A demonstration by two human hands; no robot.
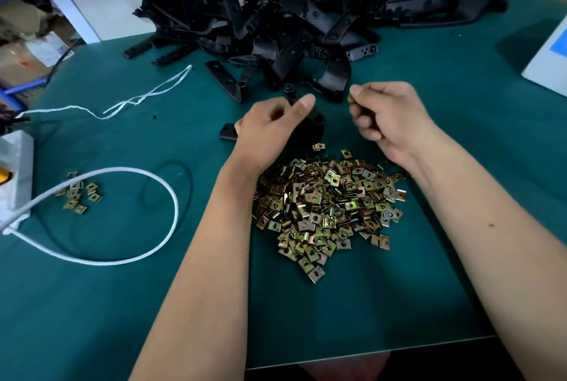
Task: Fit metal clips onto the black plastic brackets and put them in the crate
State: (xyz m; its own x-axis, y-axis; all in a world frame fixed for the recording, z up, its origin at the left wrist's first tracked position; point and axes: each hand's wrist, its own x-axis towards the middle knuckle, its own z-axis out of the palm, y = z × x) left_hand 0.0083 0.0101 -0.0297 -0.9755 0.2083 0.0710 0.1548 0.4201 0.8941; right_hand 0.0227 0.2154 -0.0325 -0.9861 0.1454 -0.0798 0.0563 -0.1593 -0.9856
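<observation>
A big heap of yellowish metal clips (328, 205) lies on the green table between my forearms. Beyond it my left hand (270, 129) grips a black plastic bracket (310, 127), thumb on top, one end sticking out left of the hand. My right hand (386, 113) pinches a single metal clip (350, 99) at its fingertips, a short gap right of the bracket. A large pile of black brackets (291, 18) fills the back of the table. No crate is in view.
A small cluster of clips (78, 193) lies at the left by a looped white cable (147, 196) and a white power strip (15, 178). White string (138, 98) trails across the left. A white box (549, 58) stands at the right edge.
</observation>
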